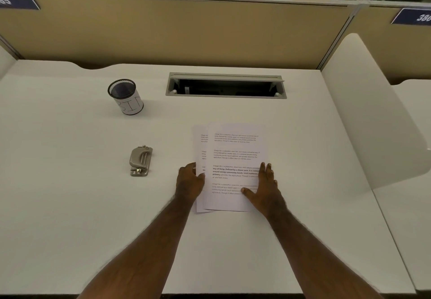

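A small stack of printed white sheets (234, 154) lies on the white desk (70, 205), the sheets slightly fanned so a lower one peeks out on the left. My left hand (189, 182) rests against the stack's left edge, thumb on the paper. Flat on the right part of the top sheet lies my right hand (264, 188), fingers straight and thumb spread. A grey metal hole punch (140, 160) sits on the desk to the left of the sheets, apart from both hands.
A black mesh cup (126, 96) wrapped in paper marked "BIN" stands at the back left. An open cable slot (225, 86) is set into the desk behind the sheets. A tan partition (177, 30) closes the back, and a white side divider (363, 112) stands on the right.
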### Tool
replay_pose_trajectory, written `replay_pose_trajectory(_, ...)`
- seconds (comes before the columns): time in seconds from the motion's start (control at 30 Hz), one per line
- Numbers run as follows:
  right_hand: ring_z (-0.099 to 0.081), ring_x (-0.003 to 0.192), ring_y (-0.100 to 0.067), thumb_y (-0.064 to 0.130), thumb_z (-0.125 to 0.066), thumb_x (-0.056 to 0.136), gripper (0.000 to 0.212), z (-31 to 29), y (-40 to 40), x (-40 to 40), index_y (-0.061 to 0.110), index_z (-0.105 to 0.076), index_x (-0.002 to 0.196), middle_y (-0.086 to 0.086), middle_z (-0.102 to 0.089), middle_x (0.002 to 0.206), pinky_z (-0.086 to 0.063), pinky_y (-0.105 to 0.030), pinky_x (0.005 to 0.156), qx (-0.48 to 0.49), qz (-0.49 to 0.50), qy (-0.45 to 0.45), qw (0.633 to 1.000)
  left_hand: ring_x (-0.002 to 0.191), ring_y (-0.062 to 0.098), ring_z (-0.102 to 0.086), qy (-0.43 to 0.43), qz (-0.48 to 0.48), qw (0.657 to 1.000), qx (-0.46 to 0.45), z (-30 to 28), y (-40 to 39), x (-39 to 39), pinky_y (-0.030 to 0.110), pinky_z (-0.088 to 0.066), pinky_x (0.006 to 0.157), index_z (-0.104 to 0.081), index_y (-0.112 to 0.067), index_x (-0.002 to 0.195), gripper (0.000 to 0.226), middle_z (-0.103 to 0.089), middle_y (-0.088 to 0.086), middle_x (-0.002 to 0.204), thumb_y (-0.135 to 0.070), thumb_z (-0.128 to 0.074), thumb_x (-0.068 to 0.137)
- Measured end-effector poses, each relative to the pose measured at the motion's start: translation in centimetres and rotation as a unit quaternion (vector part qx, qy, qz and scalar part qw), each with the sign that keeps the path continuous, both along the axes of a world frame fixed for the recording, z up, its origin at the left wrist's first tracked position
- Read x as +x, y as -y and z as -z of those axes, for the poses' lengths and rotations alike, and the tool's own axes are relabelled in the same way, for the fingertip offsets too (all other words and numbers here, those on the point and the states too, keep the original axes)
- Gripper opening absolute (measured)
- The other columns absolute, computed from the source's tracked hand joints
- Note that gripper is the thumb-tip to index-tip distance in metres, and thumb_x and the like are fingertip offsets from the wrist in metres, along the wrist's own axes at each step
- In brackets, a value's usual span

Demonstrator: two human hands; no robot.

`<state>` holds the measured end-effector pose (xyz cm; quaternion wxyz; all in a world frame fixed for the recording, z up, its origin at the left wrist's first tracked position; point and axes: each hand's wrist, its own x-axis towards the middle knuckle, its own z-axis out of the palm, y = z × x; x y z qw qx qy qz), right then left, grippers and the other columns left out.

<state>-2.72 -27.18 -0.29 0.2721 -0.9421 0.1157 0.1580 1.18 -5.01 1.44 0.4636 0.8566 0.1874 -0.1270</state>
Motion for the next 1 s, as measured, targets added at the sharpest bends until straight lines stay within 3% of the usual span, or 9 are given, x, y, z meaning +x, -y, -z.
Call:
replay_pose_trajectory(0.17,-0.001,0.15,-0.027,0.046,-0.063,0.085,0.104,-0.1,-0.9,0.0,0.022,0.012,0.152,0.0,0.014,0.162,-0.015,-0.044,0.12,0.015,-0.028,-0.018,0.999,0.108,0.028,-0.062,-0.033,-0.019,0.998,-0.043,0.2,0.3,0.3,0.037,-0.05,0.091,-0.053,-0.01,0.126,0.04,-0.064,0.009,0.123,-0.012,-0.061,0.087)
replay_pose_trajectory(0.33,-0.002,0.15,-0.016,0.038,-0.064,0.086,0.101,-0.1,-1.0,0.0,0.019,0.009,0.152,0.001,0.006,0.163,-0.012,-0.038,0.122,0.052,-0.074,-0.001,0.996,0.111,0.028,-0.06,-0.062,-0.042,0.988,-0.134,0.9,-0.7,0.4,0.038,-0.05,0.092,-0.051,-0.011,0.127,0.04,-0.061,0.009,0.125,-0.002,-0.056,0.088)
replay_pose_trajectory(0.43,-0.01,0.149,-0.013,0.034,-0.067,0.086,0.098,-0.5,-0.8,0.3,0.016,0.002,0.153,0.001,-0.004,0.163,-0.012,-0.03,0.121,0.097,-0.072,0.002,0.993,0.111,0.031,-0.061,-0.103,-0.058,0.964,-0.236,1.5,-1.8,0.5,0.05,-0.05,0.096,-0.053,-0.012,0.124,0.039,-0.061,0.012,0.128,0.002,-0.055,0.088)
replay_pose_trajectory(0.57,-0.021,0.147,-0.019,0.034,-0.068,0.085,0.093,-1.6,0.1,1.3,0.013,-0.008,0.154,-0.004,-0.018,0.161,-0.017,-0.031,0.119,0.124,-0.003,0.026,0.992,0.105,0.032,-0.064,-0.144,-0.077,0.922,-0.352,1.1,-3.0,0.4,0.046,-0.054,0.087,-0.056,-0.011,0.122,0.036,-0.065,0.011,0.123,0.005,-0.054,0.09)
replay_pose_trajectory(0.67,-0.041,0.136,-0.026,0.036,-0.071,0.083,0.088,-2.8,0.9,2.5,0.014,-0.021,0.152,-0.008,-0.041,0.15,-0.032,-0.035,0.111,0.133,0.094,0.037,0.986,0.103,0.031,-0.066,-0.158,-0.072,0.896,-0.408,0.8,-3.8,0.2,0.042,-0.055,0.081,-0.056,-0.011,0.125,0.04,-0.067,0.01,0.119,0.007,-0.054,0.09)
replay_pose_trajectory(0.73,-0.058,0.119,-0.024,0.036,-0.073,0.081,0.078,-3.4,1.3,3.4,0.013,-0.037,0.146,-0.008,-0.058,0.134,-0.046,-0.036,0.1,0.209,0.156,0.013,0.965,0.105,0.031,-0.066,-0.162,-0.064,0.881,-0.44,0.7,-4.1,0.2,0.042,-0.056,0.082,-0.056,-0.011,0.125,0.041,-0.068,0.01,0.119,0.008,-0.053,0.089)
replay_pose_trajectory(0.8,-0.068,0.105,-0.024,0.032,-0.074,0.081,0.056,-4.0,1.6,3.8,0.013,-0.057,0.132,-0.008,-0.068,0.122,-0.054,-0.038,0.09,0.352,0.178,-0.044,0.918,0.104,0.03,-0.066,-0.165,-0.049,0.871,-0.459,0.3,-4.3,0.2,0.041,-0.058,0.079,-0.057,-0.013,0.122,0.04,-0.069,0.01,0.117,0.009,-0.052,0.089)
replay_pose_trajectory(0.87,-0.07,0.102,-0.028,0.025,-0.073,0.082,0.04,-4.5,1.7,3.7,0.013,-0.065,0.12,-0.01,-0.071,0.117,-0.055,-0.046,0.091,0.442,0.166,-0.082,0.878,0.105,0.03,-0.066,-0.167,-0.02,0.873,-0.457,-0.3,-4.3,0.3,0.041,-0.059,0.08,-0.057,-0.016,0.119,0.04,-0.069,0.01,0.118,0.01,-0.053,0.088)
replay_pose_trajectory(1.0,-0.07,0.099,-0.029,0.009,-0.069,0.086,0.032,-5.8,0.9,4.0,0.009,-0.066,0.117,-0.014,-0.07,0.116,-0.055,-0.046,0.091,0.449,0.146,-0.006,0.882,0.111,0.033,-0.063,-0.123,0.042,0.909,-0.396,-1.8,-4.2,1.3,0.046,-0.054,0.088,-0.057,-0.017,0.116,0.042,-0.067,0.011,0.121,0.009,-0.058,0.083)
